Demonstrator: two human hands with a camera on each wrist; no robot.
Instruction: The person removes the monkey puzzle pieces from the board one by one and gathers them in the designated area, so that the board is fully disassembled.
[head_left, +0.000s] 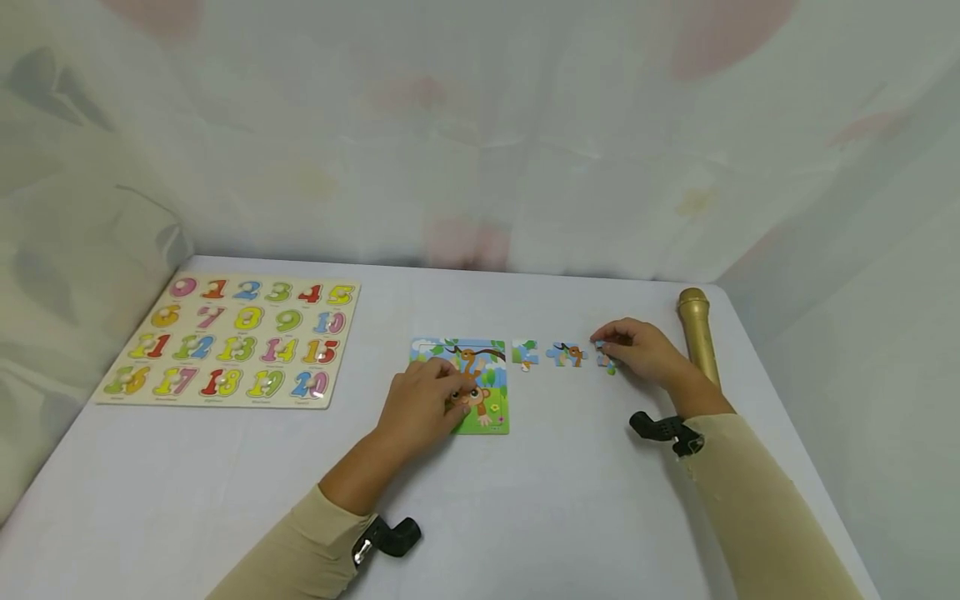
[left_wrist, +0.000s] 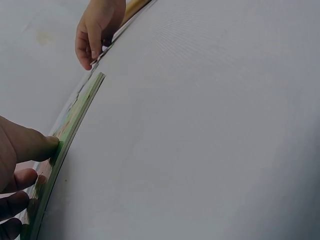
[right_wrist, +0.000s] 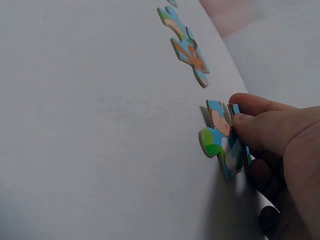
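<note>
My left hand (head_left: 422,405) rests on a monkey jigsaw puzzle (head_left: 495,379) in a flat tray near the middle of the table. In the left wrist view its thumb (left_wrist: 42,145) presses on the puzzle close to the near edge, and the palm covers the puzzle's left part. Farther right, my right hand (head_left: 641,352) pinches a jigsaw piece (right_wrist: 217,135) between thumb and fingertips, the piece tilted at the table surface. Between the hands lie two loose pieces: one with a brown animal (head_left: 567,354) and a blue-green one (head_left: 525,353) beside the tray.
A wooden number board (head_left: 247,342) with knobbed numerals from 0 to 20 lies at the left. Behind my right wrist is a gold microphone-shaped stick (head_left: 697,329). White cloth covers the table (head_left: 525,517), and curtains (head_left: 480,167) stand along its back and sides.
</note>
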